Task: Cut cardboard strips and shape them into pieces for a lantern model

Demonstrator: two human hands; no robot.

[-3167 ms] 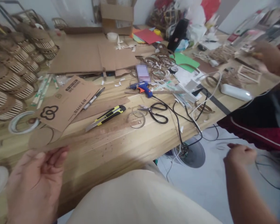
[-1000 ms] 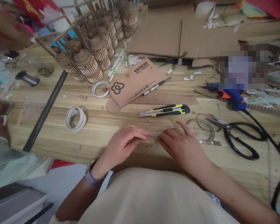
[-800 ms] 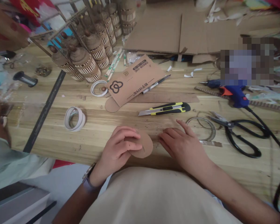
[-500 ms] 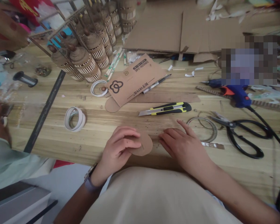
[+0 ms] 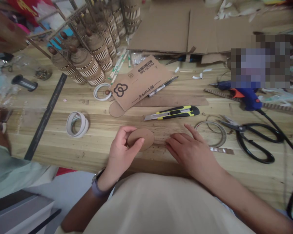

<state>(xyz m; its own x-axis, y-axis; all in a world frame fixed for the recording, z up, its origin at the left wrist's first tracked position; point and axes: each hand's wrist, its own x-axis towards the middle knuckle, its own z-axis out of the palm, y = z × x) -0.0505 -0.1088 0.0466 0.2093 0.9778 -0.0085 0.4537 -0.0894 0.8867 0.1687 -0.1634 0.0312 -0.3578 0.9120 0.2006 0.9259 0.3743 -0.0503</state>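
Note:
My left hand [image 5: 120, 152] pinches a round brown cardboard disc [image 5: 141, 138] between thumb and fingers, lifted on edge just above the wooden table [image 5: 92, 143]. My right hand [image 5: 189, 152] lies beside it, fingers stretched flat and pressing on a thin strip of cardboard [image 5: 160, 142] on the table. A yellow and black utility knife [image 5: 173, 112] lies a little beyond both hands.
Black scissors [image 5: 255, 138] and a metal ring [image 5: 211, 133] lie to the right, with a blue glue gun [image 5: 244, 94] behind. A printed cardboard piece [image 5: 139, 84], tape rolls [image 5: 76, 124] and slatted cardboard lanterns [image 5: 88, 65] stand left. Another person's sleeve [image 5: 9, 172] is at far left.
My left hand has raised the cardboard disc and turned it more upright, shifting its grip to a thumb pinch. My right hand has stayed flat in place.

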